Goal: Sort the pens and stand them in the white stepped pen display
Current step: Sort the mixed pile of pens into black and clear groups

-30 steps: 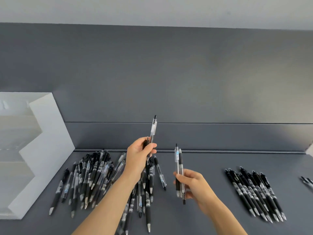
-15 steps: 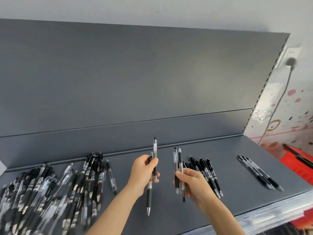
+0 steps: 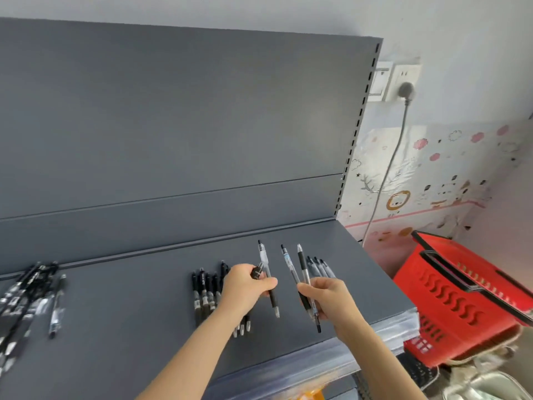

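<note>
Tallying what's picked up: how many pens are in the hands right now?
4. The left hand grips a clear pen and a dark pen seen end-on; the right hand pinches a labelled pen and a black-grip pen. Another could be hidden behind a palm.

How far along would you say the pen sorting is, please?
Done: a black pen group and a paler group lie on the shelf. In hand: the left hand and right hand each grip pens. Left: the jumbled pile; the display is out of view.

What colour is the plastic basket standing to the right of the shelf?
The basket is red; the head view, the only one, shows it clearly.
</note>
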A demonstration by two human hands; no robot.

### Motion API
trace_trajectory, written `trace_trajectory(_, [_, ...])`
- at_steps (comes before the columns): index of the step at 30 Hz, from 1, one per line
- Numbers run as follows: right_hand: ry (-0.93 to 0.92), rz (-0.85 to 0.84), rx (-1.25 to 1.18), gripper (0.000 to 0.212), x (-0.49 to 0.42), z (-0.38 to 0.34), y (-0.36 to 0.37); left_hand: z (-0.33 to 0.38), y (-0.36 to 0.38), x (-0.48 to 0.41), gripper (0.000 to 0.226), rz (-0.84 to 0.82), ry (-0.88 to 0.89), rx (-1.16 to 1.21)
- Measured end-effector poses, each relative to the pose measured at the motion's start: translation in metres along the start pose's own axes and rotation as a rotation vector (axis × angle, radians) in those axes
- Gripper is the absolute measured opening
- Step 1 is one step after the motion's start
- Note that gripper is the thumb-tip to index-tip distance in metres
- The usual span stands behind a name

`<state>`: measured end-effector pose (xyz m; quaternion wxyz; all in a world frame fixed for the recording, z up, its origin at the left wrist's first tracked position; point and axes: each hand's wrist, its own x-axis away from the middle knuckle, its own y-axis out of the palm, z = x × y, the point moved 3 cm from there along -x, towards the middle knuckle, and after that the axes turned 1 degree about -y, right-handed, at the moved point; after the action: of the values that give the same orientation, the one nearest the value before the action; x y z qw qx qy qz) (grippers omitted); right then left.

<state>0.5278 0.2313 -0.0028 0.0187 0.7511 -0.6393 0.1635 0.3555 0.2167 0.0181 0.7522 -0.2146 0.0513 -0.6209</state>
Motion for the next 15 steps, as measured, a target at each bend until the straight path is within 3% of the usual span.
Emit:
trace_trajectory(4, [-0.081, 0.239, 0.315, 0.041, -0.016, 0.017, -0.07, 0.011, 0.064, -0.008, 0.031, -0.072, 0.001, -0.21])
trace_trajectory(6, [-0.082, 0.277, 0.467, 0.043, -0.026, 0.026, -0.093, 0.008, 0.089, -0.015, 0.032, -0.09, -0.03, -0.243])
trace_trajectory(10, [0.001, 0.229, 0.643, 0.049, -0.048, 0.042, -0.108, 0.0, 0.114, -0.034, 0.035, -0.039, -0.126, -0.273])
trace_trajectory(15, [0.003, 0.124, 0.67, 0.049, -0.059, 0.044, -0.105, 0.0, 0.131, -0.046, 0.029, -0.058, -0.2, -0.259])
